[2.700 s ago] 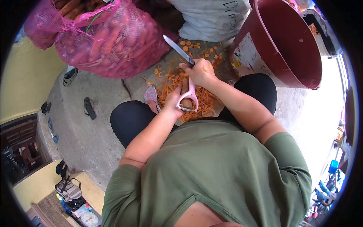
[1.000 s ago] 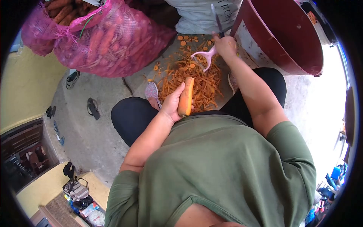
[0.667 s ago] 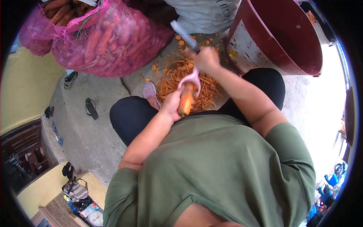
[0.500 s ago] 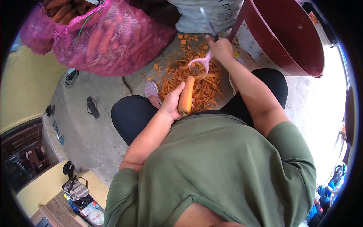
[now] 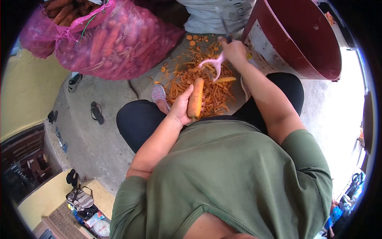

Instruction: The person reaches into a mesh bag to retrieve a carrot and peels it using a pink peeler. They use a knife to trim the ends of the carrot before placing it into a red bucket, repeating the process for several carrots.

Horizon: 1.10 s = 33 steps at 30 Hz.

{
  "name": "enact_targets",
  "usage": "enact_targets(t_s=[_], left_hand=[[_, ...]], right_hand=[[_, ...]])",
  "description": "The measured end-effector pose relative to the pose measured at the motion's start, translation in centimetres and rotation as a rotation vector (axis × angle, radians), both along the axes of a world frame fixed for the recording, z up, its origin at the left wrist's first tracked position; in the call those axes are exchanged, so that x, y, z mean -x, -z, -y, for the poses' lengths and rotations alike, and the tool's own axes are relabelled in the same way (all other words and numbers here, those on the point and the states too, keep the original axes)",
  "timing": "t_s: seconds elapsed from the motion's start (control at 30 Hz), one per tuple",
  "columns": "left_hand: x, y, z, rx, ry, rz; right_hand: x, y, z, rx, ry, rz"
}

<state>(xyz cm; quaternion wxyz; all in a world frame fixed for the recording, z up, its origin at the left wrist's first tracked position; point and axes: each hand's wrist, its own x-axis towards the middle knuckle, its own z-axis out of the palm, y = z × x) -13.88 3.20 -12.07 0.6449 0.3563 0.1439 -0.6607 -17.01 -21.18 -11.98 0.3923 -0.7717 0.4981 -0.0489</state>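
My left hand [image 5: 182, 106] is wrapped round a thick carrot [image 5: 196, 97], which stands nearly upright in front of my belly. Its right side is bright and peeled, while the left side looks duller. In my right hand [image 5: 234, 52], farther forward, is a pink Y-shaped peeler [image 5: 216, 64] with its head toward the carrot but apart from it. The same fist also has a knife [image 5: 225, 27], its blurred blade pointing away from me. Below the peeler shows a long orange strip of peel [image 5: 225, 79]. A heap of carrot peelings [image 5: 217, 95] covers the floor between my feet.
A pink mesh sack [image 5: 115, 47] full of carrots stands at the front left. A white sack [image 5: 215, 18] is straight ahead, and a big dark-red tub [image 5: 274, 44] leans close by my right arm. Cut carrot rounds [image 5: 192, 42] and a sandal [image 5: 97, 112] lie on the concrete.
The peel strip, blurred just under the peeler before, now shows sharper and farther right. The carrot has turned and shifted slightly left. Both hands keep their holds.
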Motion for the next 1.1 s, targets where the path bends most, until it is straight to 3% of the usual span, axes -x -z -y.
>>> enact_targets(t_s=[0.03,0.13,0.2,0.3,0.4,0.47,0.57,0.67,0.73,0.87,1.1], left_hand=[[-0.2,0.2,0.0,0.050,0.010,-0.032],[0.6,-1.9,1.6,-0.134,-0.071,0.012],[0.6,-0.6,1.1,-0.077,-0.020,-0.002],[0.5,0.6,0.2,-0.041,0.126,0.068],[0.9,-0.4,0.3,0.002,0.090,0.047],[0.4,-0.1,0.2,0.005,0.061,0.036],[-0.1,-0.1,0.3,-0.011,0.003,0.030],[0.8,-1.2,1.5,-0.083,-0.041,-0.019],[0.6,0.7,0.7,-0.082,0.035,0.012],[0.6,-0.7,0.5,0.008,0.116,-0.028],[0.0,-0.2,0.4,0.019,0.092,-0.013]], right_hand=[[-0.2,-0.7,-1.6,-0.018,-0.061,0.019],[0.5,-4.9,-7.2,-0.163,-0.332,-0.035],[1.0,-4.8,-8.9,-0.077,-0.411,-0.010],[0.1,-2.9,-6.3,0.004,-0.199,-0.039],[-0.4,0.2,-0.6,0.203,0.019,-0.029],[-0.4,0.8,-0.5,0.082,-0.004,-0.005],[-0.1,-2.9,-4.7,-0.142,-0.164,0.007],[0.9,-4.1,-8.4,-0.064,-0.393,-0.026],[0.6,-3.9,-7.4,-0.083,-0.321,-0.025],[0.0,0.4,-0.9,0.094,0.013,-0.015],[-0.1,-0.7,-2.8,-0.099,-0.077,-0.094]])
